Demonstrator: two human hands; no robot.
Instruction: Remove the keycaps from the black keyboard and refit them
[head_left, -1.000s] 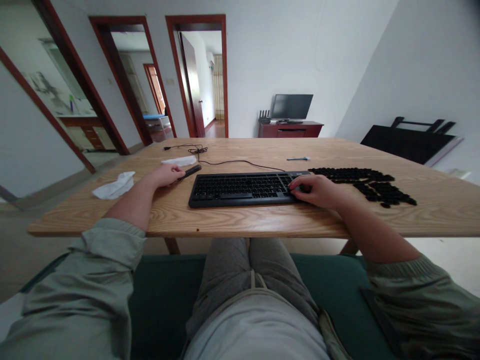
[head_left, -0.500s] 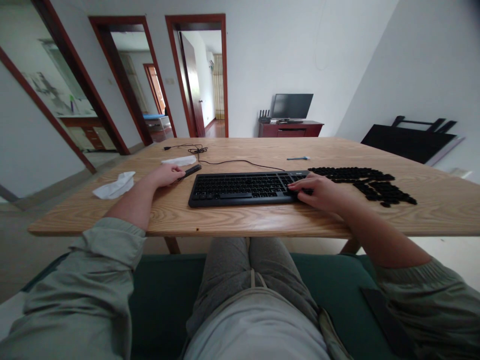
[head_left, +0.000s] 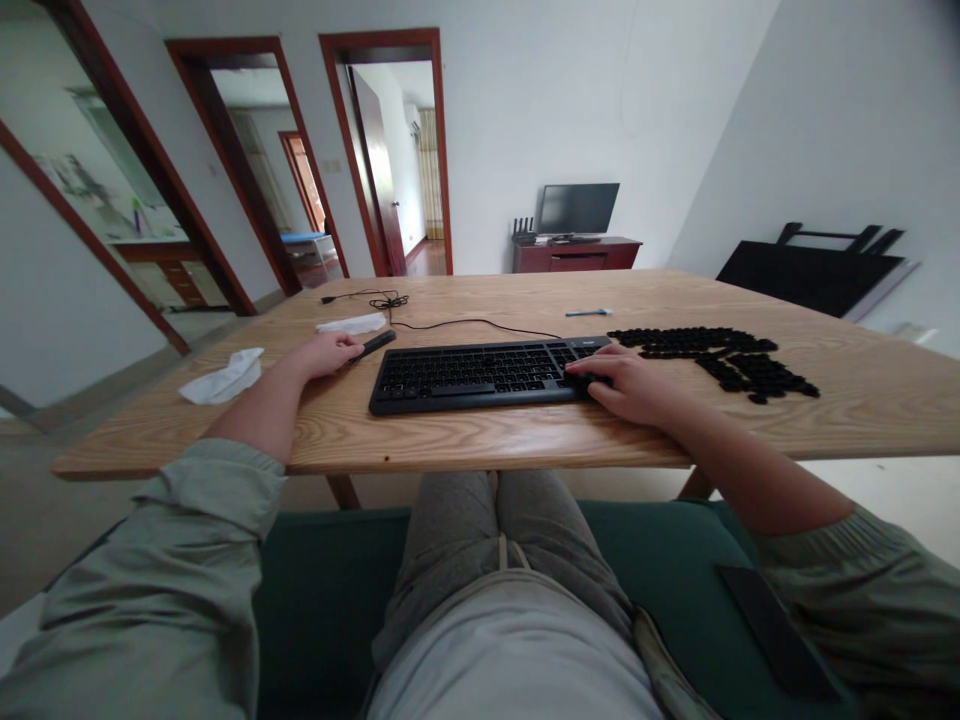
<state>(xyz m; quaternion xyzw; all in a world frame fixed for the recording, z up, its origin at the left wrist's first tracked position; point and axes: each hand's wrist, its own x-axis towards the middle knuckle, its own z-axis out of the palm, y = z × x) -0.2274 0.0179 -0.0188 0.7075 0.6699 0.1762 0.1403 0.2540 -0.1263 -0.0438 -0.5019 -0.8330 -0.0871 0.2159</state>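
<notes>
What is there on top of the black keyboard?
The right hand lies over the right end of the keyboard. Its dark key rows show farther left; whatever lies beneath the hand is covered.

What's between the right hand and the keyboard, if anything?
Nothing visible. The right hand is at the right end of the keyboard, on or just over it; what's under the palm is hidden. The loose black pieces lie off the keyboard's right end, not between the two.

Black keyboard (head_left: 480, 385), wood-grained tan table (head_left: 465, 440)
</notes>
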